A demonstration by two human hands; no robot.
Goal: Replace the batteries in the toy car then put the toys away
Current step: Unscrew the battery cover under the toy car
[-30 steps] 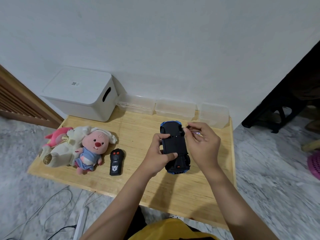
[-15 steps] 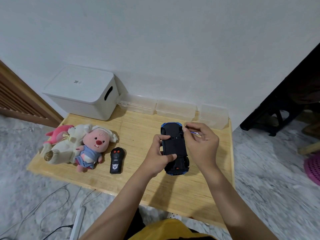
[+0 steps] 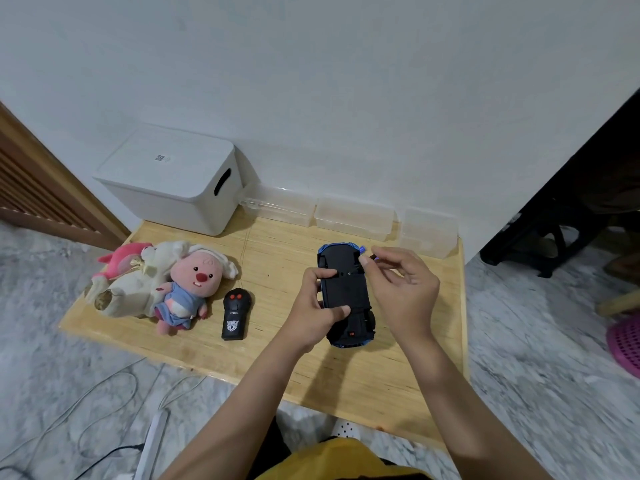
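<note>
The blue toy car (image 3: 346, 292) lies upside down on the low wooden table (image 3: 284, 258), its black underside facing up. My left hand (image 3: 317, 306) grips the car's left side, thumb on the underside. My right hand (image 3: 403, 289) pinches a small dark, thin tool (image 3: 374, 258) at the car's far right edge, near the front wheel. What the tool is cannot be told. A black remote control (image 3: 236, 314) with two red buttons lies left of the car. A pink plush in a blue dress (image 3: 188, 289) lies on a cream plush (image 3: 138, 285) and a pink plush (image 3: 121, 254).
A white lidded storage box (image 3: 173, 178) stands at the table's back left. Three clear plastic containers (image 3: 353, 216) line the wall behind the car. White and black cables (image 3: 104, 410) trail on the marble floor in front. A pink basket (image 3: 627, 341) sits at right.
My right hand has shifted slightly along the car's far right edge with the small tool. The left hand keeps its grip on the car.
</note>
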